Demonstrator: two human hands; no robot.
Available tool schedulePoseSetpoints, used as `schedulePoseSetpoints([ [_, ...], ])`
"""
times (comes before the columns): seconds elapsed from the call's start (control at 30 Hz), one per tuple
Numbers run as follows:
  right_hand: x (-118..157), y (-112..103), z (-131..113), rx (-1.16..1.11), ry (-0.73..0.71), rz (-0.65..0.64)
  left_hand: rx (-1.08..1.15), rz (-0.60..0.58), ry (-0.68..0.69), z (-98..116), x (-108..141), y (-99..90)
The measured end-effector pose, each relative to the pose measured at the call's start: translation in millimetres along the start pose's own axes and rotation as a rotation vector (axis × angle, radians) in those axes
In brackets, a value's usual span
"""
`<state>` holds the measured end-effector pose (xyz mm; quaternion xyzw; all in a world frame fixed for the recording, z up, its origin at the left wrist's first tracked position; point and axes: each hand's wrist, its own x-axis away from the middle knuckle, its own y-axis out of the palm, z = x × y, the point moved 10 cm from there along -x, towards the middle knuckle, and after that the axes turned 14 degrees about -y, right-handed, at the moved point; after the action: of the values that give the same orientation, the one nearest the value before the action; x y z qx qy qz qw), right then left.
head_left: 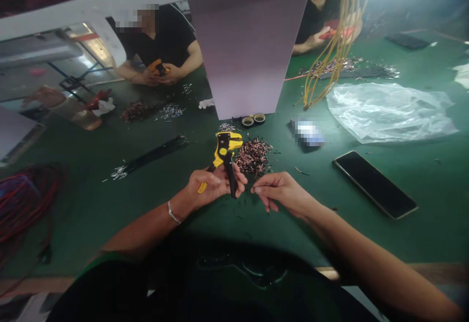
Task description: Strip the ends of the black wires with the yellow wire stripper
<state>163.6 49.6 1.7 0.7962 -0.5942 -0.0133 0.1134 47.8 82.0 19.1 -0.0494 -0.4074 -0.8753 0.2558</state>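
Observation:
My left hand (pixel 208 186) is wrapped round the handles of a yellow and black wire stripper (pixel 223 152), its jaws pointing away from me. Just to the right, my right hand (pixel 276 190) pinches thumb and forefinger together; whatever lies between them is too small to make out. Beyond both hands is a heap of short copper-coloured wire pieces (pixel 253 156). A small pile of silvery bits (pixel 226 127) and two tape rolls (pixel 253 120) lie behind the heap.
A phone (pixel 375 184) and a clear plastic bag (pixel 390 112) lie at right. Yellow wires (pixel 330 53) hang near them. A bundle of black wires (pixel 154 156) lies left, red cable coils (pixel 25 204) farther left. A panel (pixel 249 53) stands ahead; co-workers sit opposite.

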Motion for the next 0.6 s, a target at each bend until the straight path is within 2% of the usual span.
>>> schedulePoseSetpoints([
  [0.27, -0.3, -2.8, -3.6, 0.013, -0.02, 0.02, -0.029, 0.034, -0.028, -0.5, 1.9, 2.7],
  [0.47, -1.4, -16.8, -9.5, 0.02, -0.061, 0.095, -0.112, 0.082, 0.07, 18.0, 7.3, -0.6],
  [0.6, -1.9, -23.8, -18.3, -0.018, -0.117, 0.161, -0.168, 0.106, 0.105, 20.3, 6.6, -10.1],
])
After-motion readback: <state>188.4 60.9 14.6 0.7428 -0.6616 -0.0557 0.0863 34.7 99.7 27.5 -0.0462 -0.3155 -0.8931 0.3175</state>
